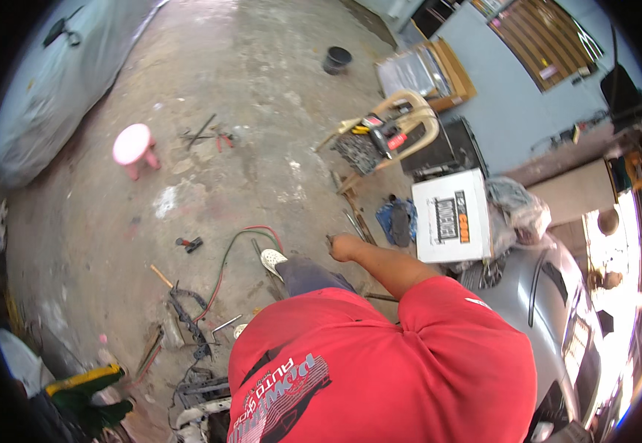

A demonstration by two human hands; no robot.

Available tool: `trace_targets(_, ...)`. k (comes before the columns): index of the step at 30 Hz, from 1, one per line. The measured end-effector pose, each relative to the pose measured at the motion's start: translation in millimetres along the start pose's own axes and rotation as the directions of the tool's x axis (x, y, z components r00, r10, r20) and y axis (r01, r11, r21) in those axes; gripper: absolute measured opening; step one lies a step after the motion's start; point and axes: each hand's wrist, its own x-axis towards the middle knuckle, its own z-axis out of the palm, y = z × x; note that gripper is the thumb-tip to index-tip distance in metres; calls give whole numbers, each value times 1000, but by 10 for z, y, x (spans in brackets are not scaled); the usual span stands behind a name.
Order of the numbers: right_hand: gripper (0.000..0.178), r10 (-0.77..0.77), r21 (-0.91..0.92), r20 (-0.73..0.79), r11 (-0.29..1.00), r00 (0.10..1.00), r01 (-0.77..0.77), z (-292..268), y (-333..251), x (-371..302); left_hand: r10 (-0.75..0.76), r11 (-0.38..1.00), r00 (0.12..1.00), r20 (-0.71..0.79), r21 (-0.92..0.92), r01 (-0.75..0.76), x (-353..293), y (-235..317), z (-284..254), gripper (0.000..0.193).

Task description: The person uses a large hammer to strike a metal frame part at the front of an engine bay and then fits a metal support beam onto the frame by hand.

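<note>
My right arm comes out of a red sleeve and reaches left over the concrete floor. The right hand (345, 247) is curled closed, and what its fingers hold, if anything, is too small to make out. Close by it lie a metal rod (352, 221) and a blue bundle with a dark grey thing (400, 224) on it. My left hand does not show; the red shirt (380, 362) fills the lower middle. Beyond the hand is a white clog (272, 263) on my foot. A red and green hose (223, 275) runs over the floor beside it.
A beige plastic chair (428, 129) bearing tools and a white box (450, 215) stand to the right, near a silver car panel (520, 295). Leftward are a hammer (189, 244), black metal part (188, 314), pink stool (133, 145) and pliers (223, 141). A black bucket (337, 60) is farther off.
</note>
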Motion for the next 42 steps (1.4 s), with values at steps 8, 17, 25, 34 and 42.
trace_targets(8,39,138,101,132,983,982,-152,395,1249,422,300,854,910,-285,-345,-390,264,2086,-1105,28)
trace_targets(17,37,503,557,71,696,861,-452,-263,3024,2472,579,811,751,318,-132,-569,-9,3918,-1199,35)
trace_targets(25,35,557,653,-31,640,830,-405,-719,4061,3440,492,850,629,602,-488,-197,3,5596,-2200,28)
trace_targets(34,45,661,798,-99,500,744,-338,-712,3859,4627,195,981,566,801,-155,-118,465,5758,-2720,43)
trace_targets(42,43,786,809,1,362,618,-463,-627,3682,4911,580,754,494,648,-197,-627,70,6762,-2765,29)
